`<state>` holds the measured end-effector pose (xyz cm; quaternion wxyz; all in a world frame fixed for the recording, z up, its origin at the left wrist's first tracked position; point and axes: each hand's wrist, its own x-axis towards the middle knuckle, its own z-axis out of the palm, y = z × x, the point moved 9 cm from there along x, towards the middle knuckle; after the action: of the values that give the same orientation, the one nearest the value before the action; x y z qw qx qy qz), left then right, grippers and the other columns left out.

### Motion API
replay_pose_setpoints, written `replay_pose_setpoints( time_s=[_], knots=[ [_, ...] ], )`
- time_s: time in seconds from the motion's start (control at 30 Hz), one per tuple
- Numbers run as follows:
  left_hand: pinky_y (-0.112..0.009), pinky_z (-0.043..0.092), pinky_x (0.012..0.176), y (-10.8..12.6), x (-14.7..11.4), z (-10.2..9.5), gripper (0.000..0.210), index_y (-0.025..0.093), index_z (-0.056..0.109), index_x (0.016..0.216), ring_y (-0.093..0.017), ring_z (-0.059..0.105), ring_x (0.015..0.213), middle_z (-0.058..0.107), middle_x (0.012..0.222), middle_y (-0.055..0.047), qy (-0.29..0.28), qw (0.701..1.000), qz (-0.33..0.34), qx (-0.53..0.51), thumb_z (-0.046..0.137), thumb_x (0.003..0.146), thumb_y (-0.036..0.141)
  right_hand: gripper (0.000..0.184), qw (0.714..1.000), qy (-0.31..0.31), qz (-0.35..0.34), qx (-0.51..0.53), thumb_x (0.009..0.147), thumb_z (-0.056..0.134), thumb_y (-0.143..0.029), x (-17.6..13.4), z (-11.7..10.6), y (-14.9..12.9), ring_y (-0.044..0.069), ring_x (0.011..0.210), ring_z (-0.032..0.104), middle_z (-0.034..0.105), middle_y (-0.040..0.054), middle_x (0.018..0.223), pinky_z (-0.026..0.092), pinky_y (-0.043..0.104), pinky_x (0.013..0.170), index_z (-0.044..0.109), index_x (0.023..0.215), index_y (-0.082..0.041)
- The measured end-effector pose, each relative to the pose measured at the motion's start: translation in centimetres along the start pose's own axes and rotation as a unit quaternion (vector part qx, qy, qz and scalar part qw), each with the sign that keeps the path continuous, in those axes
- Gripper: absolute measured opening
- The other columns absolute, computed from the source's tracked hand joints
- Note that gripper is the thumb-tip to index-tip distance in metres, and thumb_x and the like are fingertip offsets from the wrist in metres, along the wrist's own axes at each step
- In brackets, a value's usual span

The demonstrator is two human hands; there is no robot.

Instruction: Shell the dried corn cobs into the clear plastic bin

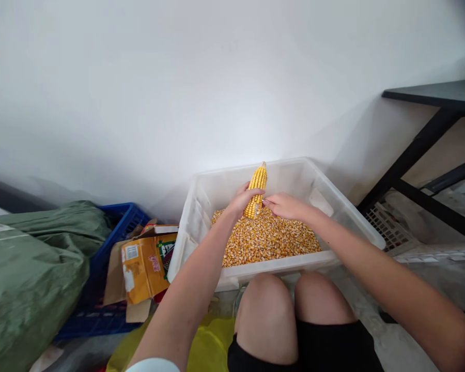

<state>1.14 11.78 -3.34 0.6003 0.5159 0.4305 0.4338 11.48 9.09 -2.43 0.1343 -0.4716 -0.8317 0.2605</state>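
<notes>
My left hand is wrapped round an ear of corn, its thumb across the front. The ear stands nearly upright with its narrow tip at the top, and yellow kernels cover most of the visible side. Close to the ear's lower right side, my right hand is closed; what its fingers grip is too small to make out. Both hands are above a translucent white plastic bin, where loose corn kernels form a thick layer.
A blue crate at left adjoins a green sack and an opened orange cardboard box. Black metal furniture stands at right above a white basket. Behind the bin rises a white wall. Yellow plastic lies below.
</notes>
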Motion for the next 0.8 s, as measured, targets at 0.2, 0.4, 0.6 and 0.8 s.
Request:
replay_pose_setpoints(
  time_s=[0.2, 0.4, 0.6, 0.8],
  knots=[
    [-0.028, 0.045, 0.055, -0.4, 0.6, -0.8, 0.037, 0.019, 0.061, 0.097, -0.018, 0.058, 0.068, 0.063, 0.083, -0.005, 0.041, 0.996, 0.007, 0.079, 0.071, 0.063, 0.029, 0.016, 0.989, 0.032, 0.063, 0.127, 0.087, 0.053, -0.032, 0.1, -0.2, 1.9, 0.01, 0.052, 0.051, 0.058, -0.0011, 0.066, 0.037, 0.02, 0.044, 0.059, 0.084, -0.018],
    [-0.027, 0.043, 0.059, -0.3, 0.9, -1.2, 0.043, 0.018, 0.053, 0.093, -0.018, 0.055, 0.072, 0.059, 0.084, -0.004, 0.074, 0.992, 0.015, 0.104, 0.072, 0.054, 0.019, 0.014, 0.98, 0.012, 0.088, 0.175, 0.083, 0.06, -0.029, 0.6, 0.0, 3.7, 0.01, 0.052, 0.053, 0.057, 0.0006, 0.066, 0.047, 0.02, 0.041, 0.064, 0.081, -0.015],
    [-0.029, 0.044, 0.064, -0.1, 0.7, -0.8, 0.061, 0.017, 0.046, 0.106, -0.021, 0.056, 0.081, 0.057, 0.093, -0.006, 0.073, 0.987, 0.022, 0.139, 0.072, 0.051, 0.018, 0.021, 0.981, 0.004, 0.092, 0.174, 0.084, 0.062, -0.032, 0.2, 0.4, 3.1, 0.01, 0.053, 0.054, 0.062, 0.0042, 0.074, 0.049, 0.02, 0.04, 0.063, 0.073, -0.014],
    [-0.029, 0.045, 0.071, 1.3, 0.4, 0.4, 0.073, 0.016, 0.043, 0.12, -0.022, 0.056, 0.089, 0.057, 0.104, -0.009, 0.019, 0.983, 0.087, 0.161, 0.071, 0.053, 0.016, 0.012, 0.983, -0.025, 0.112, 0.145, 0.083, 0.056, -0.023, -0.2, 0.4, 2.3, 0.012, 0.049, 0.056, 0.064, 0.0045, 0.065, 0.042, 0.018, 0.034, 0.063, 0.079, -0.015]
  ],
)
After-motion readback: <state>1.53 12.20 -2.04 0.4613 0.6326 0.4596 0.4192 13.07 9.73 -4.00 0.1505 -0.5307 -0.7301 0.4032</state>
